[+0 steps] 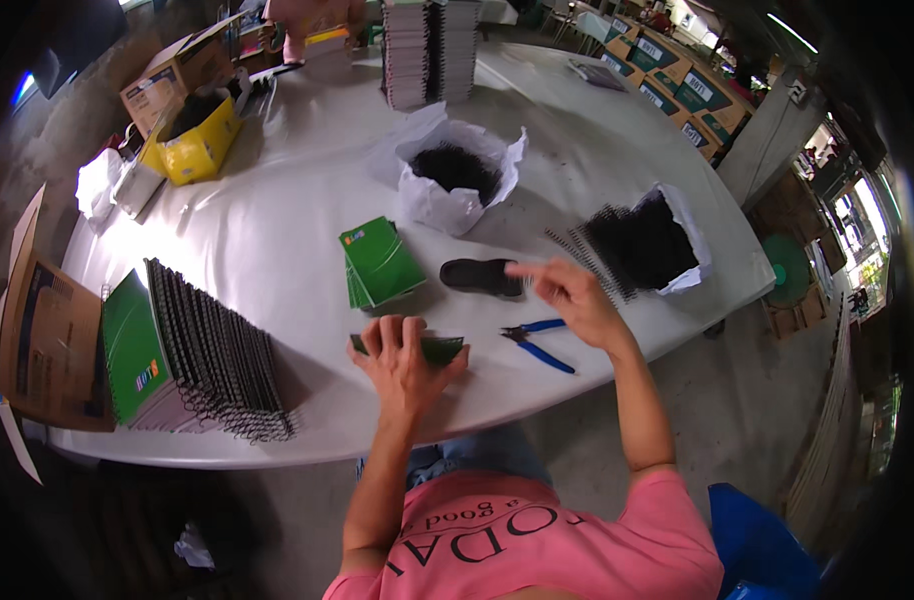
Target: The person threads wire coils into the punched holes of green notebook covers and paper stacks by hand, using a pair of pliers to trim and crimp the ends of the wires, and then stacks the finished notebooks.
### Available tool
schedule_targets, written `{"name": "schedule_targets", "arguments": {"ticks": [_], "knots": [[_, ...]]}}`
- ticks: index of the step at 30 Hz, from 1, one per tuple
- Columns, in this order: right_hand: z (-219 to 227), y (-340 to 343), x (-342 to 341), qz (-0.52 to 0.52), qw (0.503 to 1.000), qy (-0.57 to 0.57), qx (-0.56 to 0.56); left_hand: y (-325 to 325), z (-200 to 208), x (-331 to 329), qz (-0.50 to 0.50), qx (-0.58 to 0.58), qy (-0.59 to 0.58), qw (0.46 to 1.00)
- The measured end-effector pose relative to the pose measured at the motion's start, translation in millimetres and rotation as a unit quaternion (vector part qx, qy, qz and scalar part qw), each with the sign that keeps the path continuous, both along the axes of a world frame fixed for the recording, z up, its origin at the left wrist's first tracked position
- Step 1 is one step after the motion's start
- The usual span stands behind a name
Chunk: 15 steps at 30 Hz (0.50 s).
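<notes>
1. Containers, we log: cardboard box (57, 340), left edge of table (597, 150), inside hidden; open white bag (442, 208), mid-table, holding black coils (457, 172); second white bag (685, 215), right edge, loose coils (627, 245) spilling; yellow bin (199, 155), far-left edge, dark contents (192, 112).
2. We see left hand (397, 355) grasping green notebook (439, 350) near front edge, thumb at its right end; right hand (582, 302) released, index extended toward black oblong object (472, 276).
3. Around, we note: bound notebook row (222, 345), front-left; green notebook stack (385, 262), mid-table; pliers (549, 358) between hands.
</notes>
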State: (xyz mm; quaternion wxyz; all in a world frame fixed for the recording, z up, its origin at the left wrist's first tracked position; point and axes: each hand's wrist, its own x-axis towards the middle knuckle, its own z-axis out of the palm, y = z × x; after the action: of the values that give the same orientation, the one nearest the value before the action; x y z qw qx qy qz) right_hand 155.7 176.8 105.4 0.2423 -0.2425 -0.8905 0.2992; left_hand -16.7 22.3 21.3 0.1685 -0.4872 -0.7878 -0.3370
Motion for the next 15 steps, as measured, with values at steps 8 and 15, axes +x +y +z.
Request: {"name": "schedule_targets", "arguments": {"ticks": [8,15], "knots": [[-44,-40,-26,0.006,0.992,0.089,-0.092,-3,-8,1,0.004,0.003,-0.024,1.000],[-51,-28,-26,0.117,0.979,0.018,-0.165,-3,-8,1,0.001,0.007,0.003,1.000]]}}
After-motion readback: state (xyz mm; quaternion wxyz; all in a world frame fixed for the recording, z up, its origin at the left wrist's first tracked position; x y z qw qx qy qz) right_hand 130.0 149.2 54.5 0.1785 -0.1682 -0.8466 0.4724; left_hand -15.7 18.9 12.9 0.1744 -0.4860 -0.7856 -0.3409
